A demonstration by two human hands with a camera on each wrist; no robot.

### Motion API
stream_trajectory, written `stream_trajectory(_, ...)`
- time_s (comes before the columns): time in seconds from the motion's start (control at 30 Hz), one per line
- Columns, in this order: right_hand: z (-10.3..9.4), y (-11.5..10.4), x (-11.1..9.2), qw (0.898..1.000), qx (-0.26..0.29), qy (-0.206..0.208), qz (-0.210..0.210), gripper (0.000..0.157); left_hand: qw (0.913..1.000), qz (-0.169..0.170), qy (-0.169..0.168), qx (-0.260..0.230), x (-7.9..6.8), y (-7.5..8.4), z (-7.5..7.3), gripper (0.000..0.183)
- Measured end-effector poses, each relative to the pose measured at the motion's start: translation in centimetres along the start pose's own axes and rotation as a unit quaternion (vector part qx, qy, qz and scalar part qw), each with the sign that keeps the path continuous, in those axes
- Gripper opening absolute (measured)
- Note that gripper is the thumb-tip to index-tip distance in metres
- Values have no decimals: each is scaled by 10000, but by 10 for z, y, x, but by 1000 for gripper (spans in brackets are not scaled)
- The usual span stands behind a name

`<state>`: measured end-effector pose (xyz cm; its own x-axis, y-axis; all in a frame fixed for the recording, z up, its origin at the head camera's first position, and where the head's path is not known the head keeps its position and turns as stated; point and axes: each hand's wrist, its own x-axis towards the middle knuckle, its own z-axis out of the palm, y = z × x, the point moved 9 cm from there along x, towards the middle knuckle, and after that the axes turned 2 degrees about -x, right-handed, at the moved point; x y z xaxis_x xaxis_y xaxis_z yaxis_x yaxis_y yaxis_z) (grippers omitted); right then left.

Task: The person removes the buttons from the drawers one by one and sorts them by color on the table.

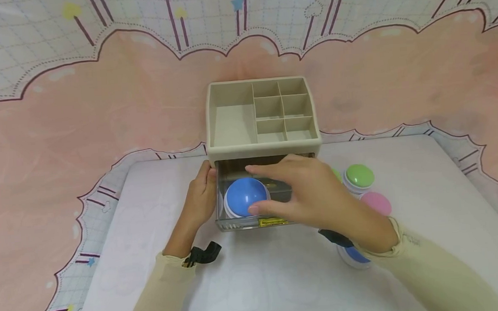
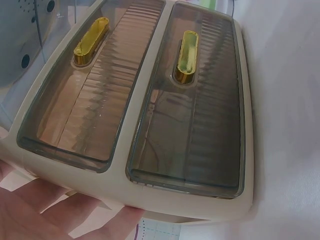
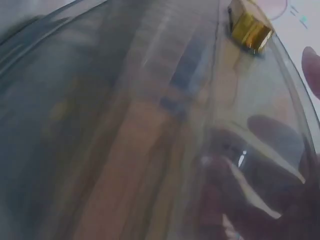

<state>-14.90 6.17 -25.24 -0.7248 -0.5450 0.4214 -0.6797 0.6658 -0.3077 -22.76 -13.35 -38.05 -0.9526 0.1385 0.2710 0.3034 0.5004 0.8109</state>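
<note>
A beige desktop organizer (image 1: 264, 149) has its see-through drawer (image 1: 236, 225) pulled out. Inside the drawer's left part sits a round white container with a blue domed top (image 1: 243, 194). My right hand (image 1: 315, 194) is over the drawer, thumb at the blue top's near right edge and index finger stretched out past its far side. My left hand (image 1: 200, 196) presses along the organizer's left side. In the left wrist view its fingers (image 2: 75, 210) lie against the beige side panel, beside the smoky drawer fronts. The right wrist view is blurred, showing a gold handle (image 3: 251, 32).
Right of the organizer stand more round containers, with a green top (image 1: 359, 175), a pink top (image 1: 377, 203) and a blue top (image 1: 358, 254), partly behind my right arm. Several small compartments (image 1: 268, 108) and one large one form the organizer's top. A patterned cloth (image 1: 377, 86) lies behind.
</note>
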Motion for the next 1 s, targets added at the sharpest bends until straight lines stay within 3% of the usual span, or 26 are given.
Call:
stream_trajectory(0.3, 31, -1, 20, 9963, -326, -707, 374, 67, 9999, 40, 86, 45, 1, 0, -1, 69)
stream_trajectory(0.5, 43, 3, 24, 9912, -116, -1175, 605, 63, 9999, 51, 92, 53, 1, 0, -1, 68)
stream_trajectory(0.8, 42, 8, 24, 9890, -181, -1154, 907, 60, 9998, 93, 155, 64, 2, 1, -1, 70)
stream_trajectory(1.0, 42, 10, 23, 9881, -222, -1178, 963, 68, 9999, 52, 139, 65, 1, 2, -2, 69)
